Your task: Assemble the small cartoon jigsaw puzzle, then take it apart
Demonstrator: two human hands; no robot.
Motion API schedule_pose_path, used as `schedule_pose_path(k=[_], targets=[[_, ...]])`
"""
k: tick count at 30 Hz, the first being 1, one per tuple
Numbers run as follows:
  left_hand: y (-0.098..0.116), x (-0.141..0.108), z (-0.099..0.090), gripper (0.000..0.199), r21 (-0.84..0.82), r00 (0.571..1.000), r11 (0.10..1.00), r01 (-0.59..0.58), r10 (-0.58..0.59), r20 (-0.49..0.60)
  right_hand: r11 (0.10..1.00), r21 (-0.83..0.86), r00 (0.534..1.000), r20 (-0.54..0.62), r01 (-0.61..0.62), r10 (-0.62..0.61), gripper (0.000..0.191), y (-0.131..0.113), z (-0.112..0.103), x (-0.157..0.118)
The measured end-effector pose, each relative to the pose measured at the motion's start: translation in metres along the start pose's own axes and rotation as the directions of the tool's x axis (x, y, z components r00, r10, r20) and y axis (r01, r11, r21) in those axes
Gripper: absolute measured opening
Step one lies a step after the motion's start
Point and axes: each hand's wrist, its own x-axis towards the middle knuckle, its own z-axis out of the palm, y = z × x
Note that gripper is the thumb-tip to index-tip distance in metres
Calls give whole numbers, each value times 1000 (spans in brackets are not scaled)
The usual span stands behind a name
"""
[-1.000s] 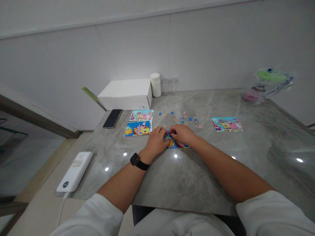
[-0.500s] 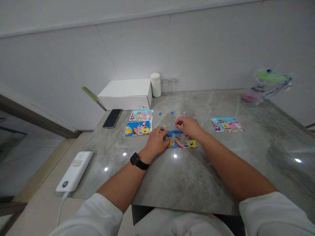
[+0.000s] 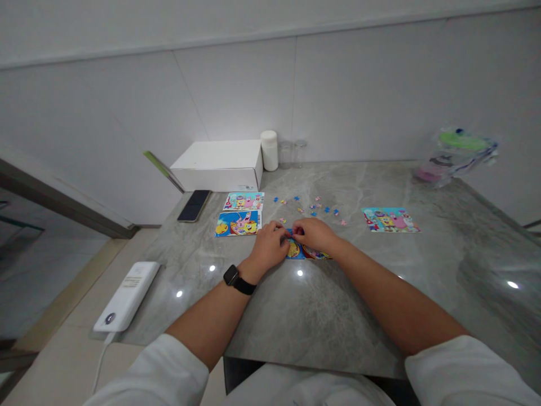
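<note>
A partly assembled cartoon puzzle (image 3: 295, 250) lies flat on the grey table, its right part covered by my right hand. My left hand (image 3: 270, 243) rests at the puzzle's left edge, fingers curled near its upper left corner. My right hand (image 3: 313, 233) is over the puzzle's upper part, thumb and fingertips pinched close to my left fingertips; what they hold is too small to make out. Behind the hands lie several loose puzzle pieces (image 3: 313, 213), blue, pink and yellow. Two picture cards, one light blue (image 3: 244, 201) and one dark blue (image 3: 239, 224), lie to the left.
Another assembled-looking picture (image 3: 391, 220) lies at the right. A phone (image 3: 194, 206), a white box (image 3: 217, 164), a white bottle (image 3: 269, 150) and two clear jars (image 3: 300, 153) stand or lie farther back. A plastic bag (image 3: 454, 158) is at the back right, a white power bank (image 3: 127, 296) at the left edge.
My right hand has moved left and down from the loose pieces to the puzzle, beside my left hand. More loose pieces are now uncovered. The view has shifted slightly.
</note>
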Motion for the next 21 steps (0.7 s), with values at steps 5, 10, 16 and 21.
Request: schedule_pose_path(k=[5,10,16,21], targets=[[0,1,0,19,-48,1000,999,2,-3,-19,999,38,998,-58,5,-3,7,3,-7,2],[0,4,-3,21,-187,990,982,-26,0,-138,987,160,950,-304,-29,77,8,14,-32,2],[2,8,-7,16,-379,959,925,-26,-83,-269,948,308,829,-506,-86,239,17,31,-64,-3],[-5,12,-8,17,-469,879,883,-21,-208,-430,947,298,762,-584,-119,280,21,50,-86,-5]])
